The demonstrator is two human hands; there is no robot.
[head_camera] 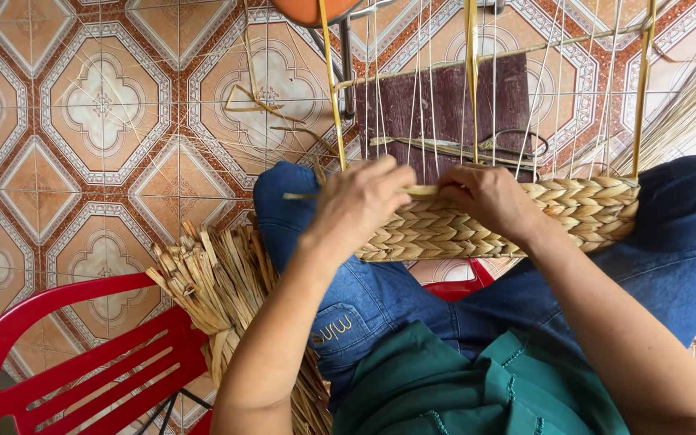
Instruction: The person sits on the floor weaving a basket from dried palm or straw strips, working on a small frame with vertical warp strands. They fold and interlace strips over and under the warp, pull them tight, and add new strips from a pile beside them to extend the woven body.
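Note:
A partly woven straw basket (582, 211) rests across my knees, its braided band running left to right with thin upright stakes (430, 97) rising from it. My left hand (360, 201) grips a flat straw strand (420, 191) at the band's left end. My right hand (489, 197) pinches the same strand just to the right, fingers closed on the top edge of the weave. A pair of scissors (517, 145) lies behind the stakes on a dark mat (445, 105).
A bundle of dry straw strips (219, 282) lies against my left leg. A red plastic chair (66, 354) stands at lower left. Loose straw (686, 105) fans out at upper right. An orange stool (312, 10) stands on the patterned floor tiles (98, 105) ahead.

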